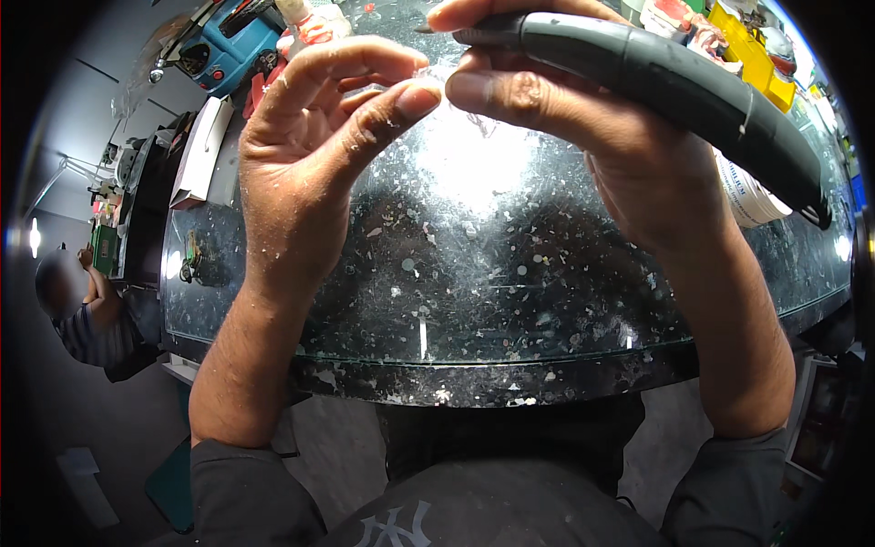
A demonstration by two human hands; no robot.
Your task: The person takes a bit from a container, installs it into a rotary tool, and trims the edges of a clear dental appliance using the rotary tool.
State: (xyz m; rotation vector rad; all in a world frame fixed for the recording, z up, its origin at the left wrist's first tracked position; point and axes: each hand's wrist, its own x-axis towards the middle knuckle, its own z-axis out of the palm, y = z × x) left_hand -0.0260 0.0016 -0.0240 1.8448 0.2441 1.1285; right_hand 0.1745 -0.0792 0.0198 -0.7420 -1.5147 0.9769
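Note:
My right hand [629,155] is wrapped round a thick black handpiece [638,68], which lies back over the hand to the right. Its thin dark tip points left, above my left fingertips. Pale dust speckles my left hand [305,159]; its fingers are curled, and thumb and forefinger come together close to my right thumb. Whatever sits between those fingertips is too small and washed out by glare to name. Both hands are raised over a dark, glossy tabletop [437,283] strewn with pale chips and dust.
Far left stand a blue machine [232,46] and a white box [202,150]. Pink-and-white pieces [314,25] lie at the back. To the right are a yellow container [756,55] and a white tub [749,196]. Another person [96,310] sits beyond the table's left side.

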